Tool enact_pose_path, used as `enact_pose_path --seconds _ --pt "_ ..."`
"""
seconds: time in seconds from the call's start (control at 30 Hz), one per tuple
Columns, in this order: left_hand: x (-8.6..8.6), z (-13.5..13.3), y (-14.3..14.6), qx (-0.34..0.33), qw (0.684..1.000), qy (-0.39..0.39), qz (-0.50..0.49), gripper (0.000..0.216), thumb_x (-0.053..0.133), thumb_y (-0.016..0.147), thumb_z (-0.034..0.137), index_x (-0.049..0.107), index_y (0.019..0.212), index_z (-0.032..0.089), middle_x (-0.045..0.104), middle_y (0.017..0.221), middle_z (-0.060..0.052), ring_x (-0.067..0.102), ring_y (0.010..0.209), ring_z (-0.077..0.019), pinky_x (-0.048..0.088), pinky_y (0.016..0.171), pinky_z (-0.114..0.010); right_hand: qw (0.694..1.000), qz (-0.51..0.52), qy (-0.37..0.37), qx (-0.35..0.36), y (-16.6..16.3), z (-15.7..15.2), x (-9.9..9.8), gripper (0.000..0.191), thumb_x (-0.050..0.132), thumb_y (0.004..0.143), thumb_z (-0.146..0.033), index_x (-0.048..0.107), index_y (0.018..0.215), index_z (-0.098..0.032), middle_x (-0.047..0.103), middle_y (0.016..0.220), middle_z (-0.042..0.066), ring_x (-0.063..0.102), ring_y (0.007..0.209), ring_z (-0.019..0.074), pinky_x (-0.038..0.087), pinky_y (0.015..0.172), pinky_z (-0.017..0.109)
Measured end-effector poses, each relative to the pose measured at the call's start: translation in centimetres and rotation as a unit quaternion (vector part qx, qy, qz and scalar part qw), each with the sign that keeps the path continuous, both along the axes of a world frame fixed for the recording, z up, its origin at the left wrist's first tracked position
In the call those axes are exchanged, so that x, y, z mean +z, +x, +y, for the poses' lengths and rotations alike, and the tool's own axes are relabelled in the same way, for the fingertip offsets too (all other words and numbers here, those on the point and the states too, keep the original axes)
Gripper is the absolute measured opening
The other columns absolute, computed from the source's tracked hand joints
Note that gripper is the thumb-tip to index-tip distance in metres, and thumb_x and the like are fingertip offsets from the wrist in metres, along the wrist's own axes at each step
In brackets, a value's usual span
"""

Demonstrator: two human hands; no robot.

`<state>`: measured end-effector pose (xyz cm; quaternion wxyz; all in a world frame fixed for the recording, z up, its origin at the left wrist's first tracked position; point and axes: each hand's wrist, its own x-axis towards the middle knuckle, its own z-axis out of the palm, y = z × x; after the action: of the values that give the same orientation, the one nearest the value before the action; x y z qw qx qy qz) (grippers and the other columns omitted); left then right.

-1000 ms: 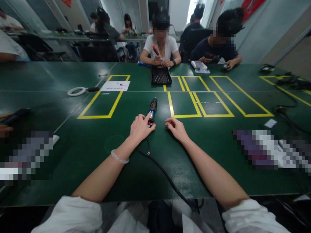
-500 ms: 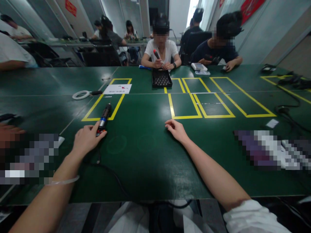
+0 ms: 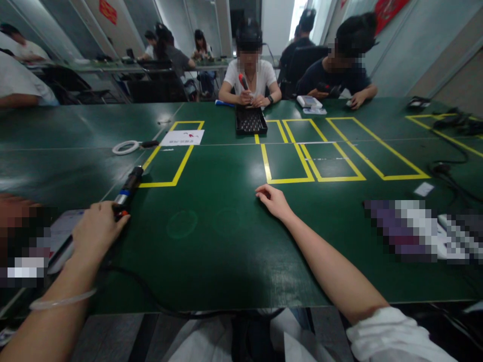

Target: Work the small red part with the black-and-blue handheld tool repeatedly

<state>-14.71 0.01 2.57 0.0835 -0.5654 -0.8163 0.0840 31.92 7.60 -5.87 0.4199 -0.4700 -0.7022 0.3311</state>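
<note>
My left hand (image 3: 96, 226) is closed around a black cylindrical tool (image 3: 130, 183) with a blue band, a silver section and a red part near my fingers. The tool's far end points forward and right, above the table; its lower end is hidden by my hand. A black cable (image 3: 151, 296) runs across the table near my left forearm and along the front edge. My right hand (image 3: 276, 201) rests on the green table (image 3: 222, 261), its fingers curled in loosely and nothing visible in them. It lies just in front of a yellow-taped rectangle (image 3: 290, 180).
A white paper (image 3: 183, 138) lies in the left taped rectangle, beside a white cable coil (image 3: 126, 147). Across the table, a person works over a black tray (image 3: 251, 123); another sits to the right. A person's hand (image 3: 18, 221) is at the left edge.
My left hand has moved left and slightly toward me with the black cylindrical tool, away from the left taped rectangle. My right hand has stayed in place.
</note>
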Motion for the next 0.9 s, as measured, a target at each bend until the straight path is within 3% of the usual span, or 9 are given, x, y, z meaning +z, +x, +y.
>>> enact_pose_path --seconds 0.17,0.27,0.37,0.43,0.5,0.57,0.67,0.77,0.9 --pt "-0.2 -0.1 0.9 0.032 0.999 0.000 0.028 0.056 0.018 0.091 0.054 0.055 0.112 0.018 0.061 0.117 -0.014 0.058 0.098 -0.0265 0.034 0.060 -0.027 1.000 -0.009 0.003 -0.004 0.0 0.1 -0.1 0.019 0.053 0.084 -0.024 0.066 0.096 -0.019 0.070 0.084 0.003 0.063 0.076 0.0165 0.047 0.071 0.029" --pt "0.5 0.1 1.6 0.074 0.997 -0.009 0.019 0.060 0.012 0.092 0.054 0.054 0.115 0.019 0.064 0.115 -0.014 0.060 0.092 -0.0274 0.035 0.058 -0.029 1.000 -0.015 0.002 -0.006 0.0 0.1 0.0 0.018 0.053 0.083 -0.023 0.066 0.095 -0.020 0.070 0.084 0.002 0.063 0.075 0.0165 0.047 0.071 0.029" --pt "1.3 0.9 3.6 0.085 0.996 0.038 0.008 0.054 0.017 0.093 0.053 0.051 0.118 0.019 0.065 0.115 -0.013 0.061 0.091 -0.0270 0.041 0.065 -0.031 1.000 -0.018 -0.001 -0.008 -0.1 0.0 0.1 0.017 0.053 0.083 -0.022 0.066 0.095 -0.020 0.070 0.084 0.002 0.063 0.075 0.0166 0.047 0.072 0.030" --pt "1.5 1.9 5.8 0.056 0.994 0.090 -0.028 0.048 0.027 0.092 0.051 0.051 0.119 0.020 0.066 0.112 -0.011 0.062 0.091 -0.0258 0.044 0.072 -0.033 1.000 -0.015 -0.002 -0.006 -0.1 0.0 0.2 0.017 0.053 0.083 -0.021 0.066 0.095 -0.020 0.070 0.085 0.002 0.063 0.076 0.0165 0.048 0.074 0.030" --pt "1.4 3.1 8.9 -0.028 0.983 0.127 -0.127 0.042 0.037 0.091 0.049 0.054 0.116 0.020 0.069 0.105 -0.009 0.063 0.090 -0.0236 0.045 0.078 -0.033 1.000 -0.010 -0.002 -0.002 -0.1 0.0 0.2 0.018 0.053 0.083 -0.021 0.065 0.095 -0.020 0.070 0.085 0.002 0.063 0.076 0.0164 0.048 0.074 0.030" --pt "0.8 4.6 12.6 -0.151 0.933 0.126 -0.302 0.037 0.044 0.090 0.046 0.057 0.113 0.020 0.070 0.098 -0.006 0.064 0.090 -0.0198 0.046 0.083 -0.032 1.000 -0.004 -0.004 0.002 0.0 0.0 0.2 0.018 0.053 0.083 -0.021 0.065 0.096 -0.020 0.070 0.085 0.002 0.063 0.077 0.0165 0.048 0.074 0.031" --pt "-0.4 6.6 18.6 -0.224 0.819 0.063 -0.524 0.040 0.048 0.087 0.046 0.061 0.113 0.018 0.068 0.095 -0.006 0.064 0.083 -0.0177 0.049 0.075 -0.030 1.000 0.014 -0.013 0.014 0.1 0.0 0.3 0.018 0.054 0.083 -0.024 0.065 0.097 -0.020 0.070 0.085 0.003 0.063 0.076 0.0164 0.048 0.074 0.031" --pt "-2.0 7.9 23.7 -0.253 0.742 -0.012 -0.621 0.039 0.056 0.082 0.044 0.064 0.110 0.017 0.067 0.090 -0.006 0.061 0.077 -0.0157 0.048 0.068 -0.028 0.998 0.048 -0.017 0.036 0.1 0.0 0.2 0.022 0.058 0.083 -0.030 0.063 0.102 -0.019 0.068 0.086 0.002 0.060 0.072 0.0144 0.047 0.071 0.029" --pt "-4.4 8.4 27.5 -0.227 0.680 -0.050 -0.695 0.034 0.067 0.075 0.037 0.059 0.099 0.014 0.064 0.075 -0.002 0.058 0.066 -0.0124 0.045 0.063 -0.026 0.993 0.071 -0.018 0.089 0.0 0.1 0.0 0.032 0.063 0.081 -0.034 0.059 0.109 -0.019 0.067 0.085 0.001 0.055 0.063 0.0107 0.045 0.064 0.025"
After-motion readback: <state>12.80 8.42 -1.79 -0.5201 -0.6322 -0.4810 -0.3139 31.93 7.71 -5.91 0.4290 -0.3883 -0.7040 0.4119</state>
